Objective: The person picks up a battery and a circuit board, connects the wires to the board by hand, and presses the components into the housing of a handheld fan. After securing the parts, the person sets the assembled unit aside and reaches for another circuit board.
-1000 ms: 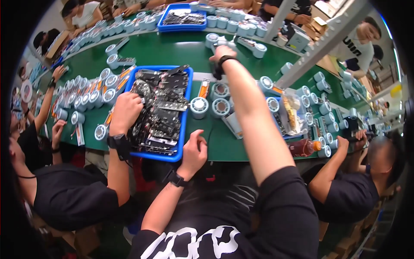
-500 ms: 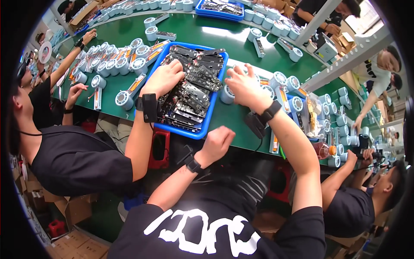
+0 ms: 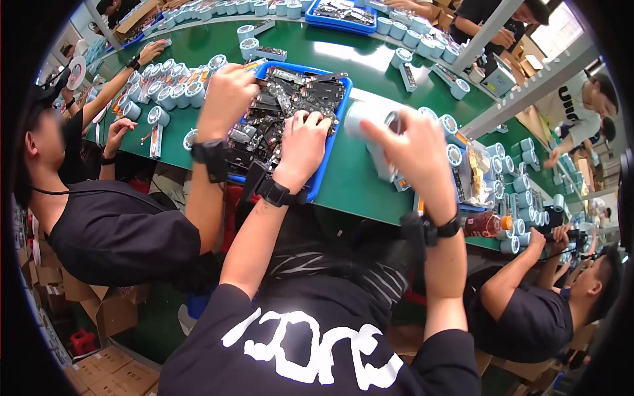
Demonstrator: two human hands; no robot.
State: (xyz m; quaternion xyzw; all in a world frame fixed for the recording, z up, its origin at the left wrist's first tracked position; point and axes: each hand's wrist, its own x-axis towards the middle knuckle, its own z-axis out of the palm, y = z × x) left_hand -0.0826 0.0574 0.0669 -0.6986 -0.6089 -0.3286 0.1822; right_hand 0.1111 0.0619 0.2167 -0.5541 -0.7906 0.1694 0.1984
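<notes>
My left hand (image 3: 305,146) reaches into a blue tray (image 3: 321,173) heaped with black circuit boards (image 3: 316,94). Its fingers are bent and a little apart on the boards; the fingertips are partly hidden, and no board shows lifted in them. To the right of the tray, my right hand (image 3: 419,148) is closed on a light-blue cylinder (image 3: 360,119) with a pale strip-like stem, smeared by motion over the green table. A co-worker's hand (image 3: 228,99) is above the tray's left side, close to my left hand; whatever its fingers hold is unclear.
More light-blue cylinders (image 3: 178,94) with flat stems stand in rows left of the tray. At right are a clear bin (image 3: 477,178), a dark bottle with an orange cap (image 3: 485,224) and more cylinders. A metal post (image 3: 485,122) rises at the table's right. Co-workers sit on both sides.
My left hand has moved up from the table's front edge into the tray. My right hand has come right and nearer, with a cylinder now lifted. The co-worker's hand has risen leftward from the boards.
</notes>
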